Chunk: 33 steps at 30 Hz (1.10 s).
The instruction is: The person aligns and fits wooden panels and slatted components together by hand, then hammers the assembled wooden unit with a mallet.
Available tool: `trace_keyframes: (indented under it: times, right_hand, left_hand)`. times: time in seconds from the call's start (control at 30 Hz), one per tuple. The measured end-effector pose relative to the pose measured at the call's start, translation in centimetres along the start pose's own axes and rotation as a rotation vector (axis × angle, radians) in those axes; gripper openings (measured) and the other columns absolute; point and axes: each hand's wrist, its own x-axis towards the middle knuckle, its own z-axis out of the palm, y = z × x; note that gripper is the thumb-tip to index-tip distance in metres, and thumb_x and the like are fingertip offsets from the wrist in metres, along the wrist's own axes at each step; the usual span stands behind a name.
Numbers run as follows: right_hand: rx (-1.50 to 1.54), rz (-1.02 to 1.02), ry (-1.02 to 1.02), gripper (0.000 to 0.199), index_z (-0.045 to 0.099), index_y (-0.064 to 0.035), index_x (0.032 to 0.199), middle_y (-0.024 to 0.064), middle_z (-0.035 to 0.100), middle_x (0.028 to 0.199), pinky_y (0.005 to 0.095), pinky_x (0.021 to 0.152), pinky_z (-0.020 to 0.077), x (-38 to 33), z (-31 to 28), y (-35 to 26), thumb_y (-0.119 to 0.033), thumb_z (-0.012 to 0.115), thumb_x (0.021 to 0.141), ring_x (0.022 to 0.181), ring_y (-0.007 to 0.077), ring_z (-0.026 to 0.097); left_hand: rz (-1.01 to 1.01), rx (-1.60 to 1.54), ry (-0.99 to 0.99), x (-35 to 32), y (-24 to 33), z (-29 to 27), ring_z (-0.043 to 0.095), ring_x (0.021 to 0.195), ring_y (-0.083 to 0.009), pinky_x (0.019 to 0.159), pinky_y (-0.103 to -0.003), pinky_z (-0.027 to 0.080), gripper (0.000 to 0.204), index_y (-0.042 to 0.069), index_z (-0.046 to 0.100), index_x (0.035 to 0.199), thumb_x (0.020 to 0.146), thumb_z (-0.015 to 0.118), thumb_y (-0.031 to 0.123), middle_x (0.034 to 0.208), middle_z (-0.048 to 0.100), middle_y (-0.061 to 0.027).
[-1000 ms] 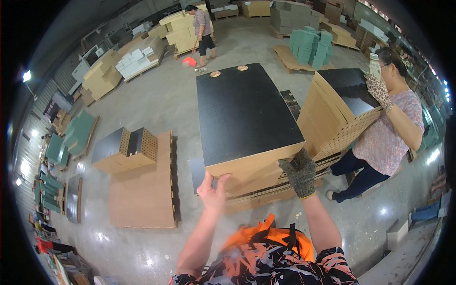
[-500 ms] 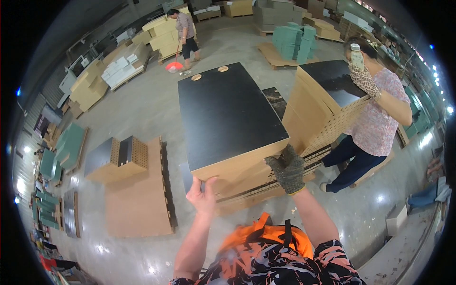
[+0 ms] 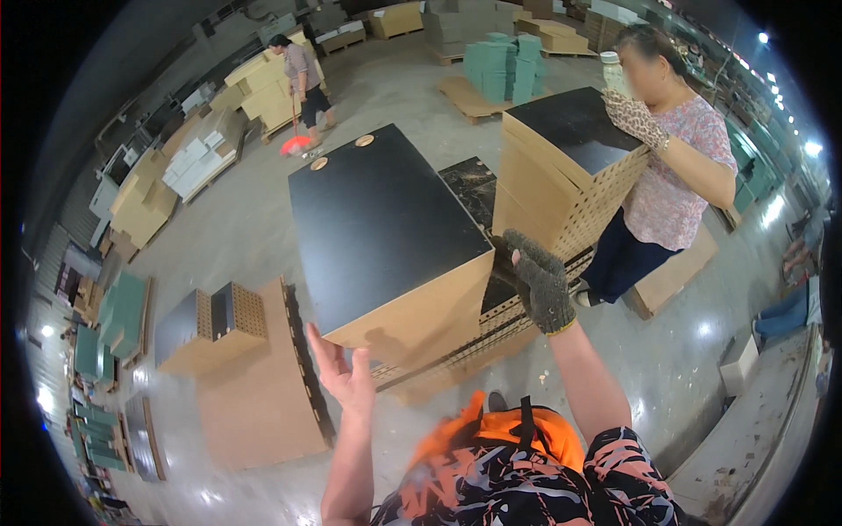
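Observation:
A tall stack of boards (image 3: 395, 232) stands before me, its top sheet black and its near side tan, with two round light patches at the far end. My left hand (image 3: 346, 375), bare, lies at the near left corner with its fingers stretched along the side. On the right, my right hand (image 3: 542, 285) wears a dark grey knit glove and rests against the stack's near right edge, fingers extended and partly hidden. A second black-topped stack (image 3: 548, 171) with rows of holes in its side stands to the right. Between the stacks lies a lower, marked black panel (image 3: 471, 186).
A co-worker (image 3: 675, 175) stands at the right stack, a leopard-print gloved hand on it, near a bottle (image 3: 614, 77). At left, smaller black-topped stacks (image 3: 189, 320) sit on a cardboard-covered pallet (image 3: 254, 403). Farther off, another person (image 3: 303, 83) stands by a red dustpan (image 3: 296, 145).
My left hand's fingers have straightened and moved from the front edge to the left corner. My right hand has turned upward along the right side. The whole view has shifted.

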Motion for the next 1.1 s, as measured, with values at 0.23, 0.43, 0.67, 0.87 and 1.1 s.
trace_keyframes:
  times: [0.23, 0.43, 0.67, 0.87, 1.1]
  right_hand:
    - [-0.577, -0.128, -0.004, 0.031, 0.062, 0.0025, 0.118, 0.0093, 0.067, 0.104, 0.0286, 0.084, 0.0517, -0.9, 0.4, 0.4, -0.016, 0.062, 0.093, 0.095, 0.0150, 0.064]
    - [-0.888, -0.371, 0.095, 0.028, 0.067, -0.0006, 0.111, 0.0153, 0.070, 0.096, 0.0277, 0.074, 0.0499, -1.8, 1.2, 1.7, -0.015, 0.070, 0.087, 0.082, 0.0122, 0.063]
    - [-0.717, -0.225, 0.106, 0.026, 0.067, -0.0003, 0.109, 0.0108, 0.070, 0.087, 0.0262, 0.068, 0.0495, -1.6, 0.6, 2.1, -0.012, 0.070, 0.085, 0.074, 0.0104, 0.061]
    - [-0.872, -0.381, 0.070, 0.022, 0.069, -0.0008, 0.104, 0.0100, 0.069, 0.084, 0.0266, 0.066, 0.0498, -1.1, 0.4, 2.4, -0.008, 0.071, 0.083, 0.071, 0.0116, 0.062]
    - [-0.942, -0.428, 0.041, 0.021, 0.069, -0.0008, 0.102, 0.0120, 0.070, 0.085, 0.0285, 0.068, 0.0513, -0.8, 0.2, 2.1, -0.007, 0.072, 0.081, 0.073, 0.0161, 0.065]
  left_hand:
    - [0.026, -0.013, -0.015, 1.6, 1.4, 1.1, 0.058, 0.099, -0.0172, 0.088, -0.028, 0.045, 0.071, -0.003, 0.026, 0.146, 0.094, 0.060, 0.030, 0.118, 0.058, -0.0122]
    - [-0.146, -0.073, 0.050, 1.8, 1.9, 0.9, 0.059, 0.092, -0.0145, 0.082, -0.027, 0.047, 0.054, -0.003, 0.045, 0.132, 0.088, 0.068, 0.020, 0.108, 0.062, -0.0089]
    - [-0.245, 0.065, 0.070, 1.3, 1.0, 2.1, 0.062, 0.092, -0.0164, 0.083, -0.030, 0.048, 0.050, -0.002, 0.058, 0.112, 0.070, 0.083, 0.006, 0.101, 0.067, -0.0089]
    - [-0.229, 0.078, 0.119, 1.3, 0.3, 1.9, 0.064, 0.085, -0.0162, 0.080, -0.029, 0.049, 0.042, -0.003, 0.062, 0.105, 0.070, 0.083, 0.005, 0.095, 0.069, -0.0098]
    - [-0.200, 0.074, 0.134, 1.3, 0.5, 2.1, 0.064, 0.084, -0.0154, 0.080, -0.028, 0.050, 0.039, -0.004, 0.063, 0.104, 0.071, 0.081, 0.003, 0.095, 0.070, -0.0102]
